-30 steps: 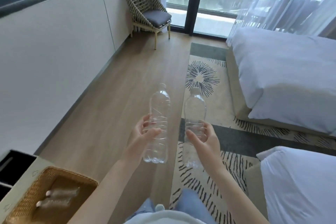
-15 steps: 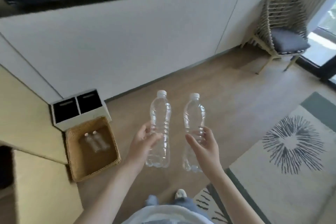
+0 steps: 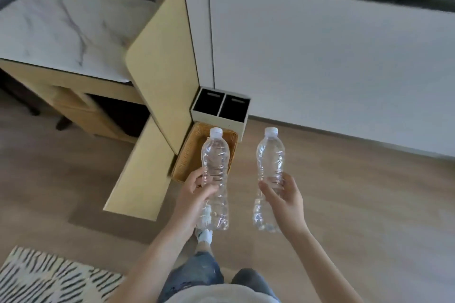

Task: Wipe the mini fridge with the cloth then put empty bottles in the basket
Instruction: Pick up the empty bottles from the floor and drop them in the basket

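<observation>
Two clear, capped bottles are held upright, one per hand: the left hand point(image 3: 197, 195) grips the left bottle point(image 3: 215, 160), the right hand point(image 3: 288, 195) the right bottle point(image 3: 270, 155). One wicker basket point(image 3: 190, 155) sits on the wooden floor point(image 3: 357, 204) just beyond the left hand, below a marble-topped counter point(image 3: 61, 24).

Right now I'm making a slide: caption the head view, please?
Left hand holds the left bottle upright in line with the basket; right hand holds the right bottle upright over floor.
</observation>
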A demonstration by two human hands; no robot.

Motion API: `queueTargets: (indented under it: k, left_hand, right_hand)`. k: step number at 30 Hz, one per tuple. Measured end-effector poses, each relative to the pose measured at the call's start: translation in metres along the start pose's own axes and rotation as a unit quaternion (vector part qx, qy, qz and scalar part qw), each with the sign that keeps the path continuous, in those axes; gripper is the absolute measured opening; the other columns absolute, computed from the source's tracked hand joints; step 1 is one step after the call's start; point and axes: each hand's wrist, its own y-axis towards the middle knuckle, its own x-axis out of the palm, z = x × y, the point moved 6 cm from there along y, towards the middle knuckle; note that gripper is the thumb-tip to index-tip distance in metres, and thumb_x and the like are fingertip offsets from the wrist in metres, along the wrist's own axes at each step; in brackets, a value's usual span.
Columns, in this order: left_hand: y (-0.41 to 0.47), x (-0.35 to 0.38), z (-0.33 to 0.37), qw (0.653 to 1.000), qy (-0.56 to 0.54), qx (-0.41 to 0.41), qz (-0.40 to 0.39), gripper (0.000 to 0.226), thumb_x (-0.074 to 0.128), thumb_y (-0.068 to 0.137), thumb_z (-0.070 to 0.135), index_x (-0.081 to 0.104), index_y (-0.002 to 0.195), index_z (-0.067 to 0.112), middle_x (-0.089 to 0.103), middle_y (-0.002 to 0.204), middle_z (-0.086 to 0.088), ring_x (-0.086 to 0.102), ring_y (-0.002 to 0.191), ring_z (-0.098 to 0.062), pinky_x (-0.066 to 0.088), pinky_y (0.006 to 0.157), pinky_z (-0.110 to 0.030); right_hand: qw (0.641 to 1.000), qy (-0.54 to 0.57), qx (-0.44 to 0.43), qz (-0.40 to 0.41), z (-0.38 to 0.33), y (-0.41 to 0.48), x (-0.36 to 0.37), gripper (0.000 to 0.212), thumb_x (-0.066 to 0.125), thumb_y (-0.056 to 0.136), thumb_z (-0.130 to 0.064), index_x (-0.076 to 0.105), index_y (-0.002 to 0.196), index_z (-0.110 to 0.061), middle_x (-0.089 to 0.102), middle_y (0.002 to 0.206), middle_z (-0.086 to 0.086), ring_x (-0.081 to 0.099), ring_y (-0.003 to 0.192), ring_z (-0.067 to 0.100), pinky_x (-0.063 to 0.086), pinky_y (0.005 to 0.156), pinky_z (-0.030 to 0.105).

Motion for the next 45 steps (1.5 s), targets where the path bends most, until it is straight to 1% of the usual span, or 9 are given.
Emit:
queueTargets:
  k: [6, 12, 16, 22, 25, 28, 35, 39, 45]
  left_hand:
    - [0.1, -0.055, 0.02, 0.999, 0.027, -0.018, 0.027, 0.081, 0.081, 0.056, 0.05, 0.053, 0.131, 0.039, 0.064, 0.127, 0.001, 0.071, 0.101, -0.017, 0.06, 0.079, -0.038]
    - [0.228, -0.083, 0.025, 0.996, 0.071, -0.046, 0.023, 0.068, 0.081, 0.056, 0.053, 0.048, 0.114, 0.066, 0.057, 0.127, 0.019, 0.062, 0.105, 0.001, 0.052, 0.068, -0.015]
    - [0.324, -0.089, -0.009, 0.99, 0.103, -0.085, 0.038, 0.072, 0.082, 0.061, 0.045, 0.05, 0.126, 0.051, 0.057, 0.13, 0.015, 0.062, 0.108, -0.004, 0.052, 0.075, -0.023]
    - [0.49, -0.098, -0.133, 0.985, 0.098, -0.127, 0.064, 0.08, 0.081, 0.058, 0.044, 0.05, 0.131, 0.04, 0.056, 0.13, 0.01, 0.059, 0.11, -0.007, 0.05, 0.079, -0.028]
    - [0.569, -0.098, -0.217, 0.985, 0.086, -0.133, 0.067, 0.079, 0.081, 0.059, 0.04, 0.052, 0.133, 0.037, 0.055, 0.13, 0.01, 0.056, 0.112, -0.005, 0.048, 0.08, -0.029]
    - [0.637, -0.098, -0.297, 0.985, 0.089, -0.132, 0.067, 0.071, 0.081, 0.065, 0.031, 0.054, 0.131, 0.037, 0.055, 0.126, 0.012, 0.056, 0.108, -0.004, 0.048, 0.079, -0.029]
    - [0.749, -0.103, -0.413, 0.985, 0.086, -0.122, 0.082, 0.065, 0.078, 0.077, 0.01, 0.052, 0.134, 0.027, 0.058, 0.116, 0.013, 0.068, 0.071, 0.006, 0.051, 0.051, -0.014]
    - [0.776, -0.104, -0.438, 0.985, 0.088, -0.1, 0.106, 0.057, 0.078, 0.077, 0.011, 0.056, 0.127, 0.027, 0.061, 0.119, 0.012, 0.066, 0.093, -0.006, 0.056, 0.073, -0.026]
    - [0.785, -0.099, -0.439, 0.987, 0.118, -0.042, 0.102, 0.042, 0.077, 0.078, 0.022, 0.057, 0.105, 0.049, 0.061, 0.11, 0.018, 0.063, 0.097, -0.001, 0.053, 0.079, -0.029]
  right_hand:
    - [0.999, -0.006, 0.025, -0.032, -0.006, 0.091, 0.089, 0.028, 0.078, 0.086, -0.029, 0.061, 0.109, -0.03, 0.074, 0.094, -0.014, 0.072, 0.081, 0.005, 0.054, 0.064, 0.015]
    - [0.997, -0.025, 0.071, -0.035, 0.021, 0.194, 0.163, 0.02, 0.076, 0.087, -0.033, 0.061, 0.101, -0.03, 0.073, 0.091, -0.012, 0.071, 0.081, 0.01, 0.057, 0.065, 0.022]
    - [0.995, -0.032, 0.091, -0.025, 0.065, 0.268, 0.202, 0.019, 0.074, 0.088, -0.031, 0.06, 0.1, -0.031, 0.073, 0.093, -0.001, 0.071, 0.078, 0.02, 0.057, 0.063, 0.024]
    - [0.99, -0.075, 0.118, -0.016, 0.225, 0.392, 0.257, 0.036, 0.074, 0.086, -0.038, 0.058, 0.117, -0.029, 0.065, 0.113, 0.001, 0.065, 0.1, 0.02, 0.056, 0.088, 0.044]
    - [0.986, -0.109, 0.125, -0.024, 0.323, 0.453, 0.289, 0.054, 0.072, 0.085, -0.047, 0.05, 0.13, -0.03, 0.055, 0.12, -0.006, 0.058, 0.104, 0.008, 0.05, 0.084, 0.029]
    - [0.983, -0.127, 0.118, -0.054, 0.415, 0.503, 0.323, 0.056, 0.071, 0.081, -0.052, 0.045, 0.129, -0.038, 0.052, 0.117, -0.011, 0.059, 0.097, 0.005, 0.054, 0.082, 0.031]
    - [0.975, -0.192, 0.094, -0.064, 0.558, 0.583, 0.376, 0.066, 0.072, 0.084, -0.044, 0.045, 0.14, -0.022, 0.042, 0.113, -0.009, 0.051, 0.091, -0.002, 0.037, 0.071, 0.006]
    - [0.967, -0.234, 0.09, -0.051, 0.588, 0.604, 0.39, 0.069, 0.069, 0.088, -0.042, 0.042, 0.144, -0.011, 0.046, 0.125, 0.006, 0.049, 0.118, 0.026, 0.045, 0.105, 0.041]
    - [0.957, -0.269, 0.088, -0.057, 0.588, 0.612, 0.398, 0.082, 0.066, 0.092, -0.041, 0.022, 0.155, -0.011, 0.039, 0.14, 0.014, 0.044, 0.126, 0.031, 0.043, 0.108, 0.047]
